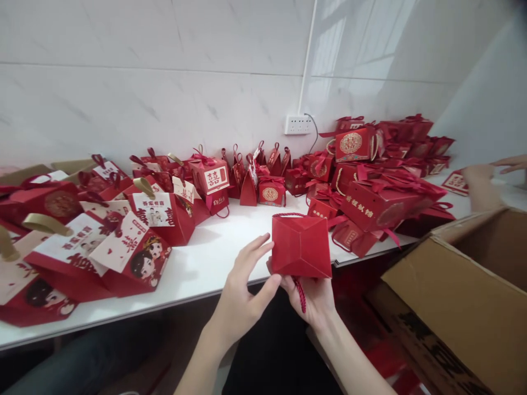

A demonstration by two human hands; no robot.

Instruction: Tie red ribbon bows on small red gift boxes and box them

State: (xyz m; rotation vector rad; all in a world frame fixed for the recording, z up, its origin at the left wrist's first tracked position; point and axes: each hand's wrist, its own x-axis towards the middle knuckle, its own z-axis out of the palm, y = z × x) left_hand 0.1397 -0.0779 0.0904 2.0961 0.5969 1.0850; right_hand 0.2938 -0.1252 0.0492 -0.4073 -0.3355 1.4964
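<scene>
A red gift box with a twisted red cord handle is held up in front of me, over the table's front edge. One creased, folded face of it is turned toward my eyes, and the cord hangs below. My right hand grips the box from underneath, its fingers partly hidden behind it. At the box's left side, my left hand has its fingers apart, with the fingertips at or very near the edge; whether they touch I cannot tell.
Red and white gift boxes crowd the left of the white table. More red boxes are piled at the right. A cardboard carton stands at the lower right. Another person's arm reaches in there. A socket strip is on the wall.
</scene>
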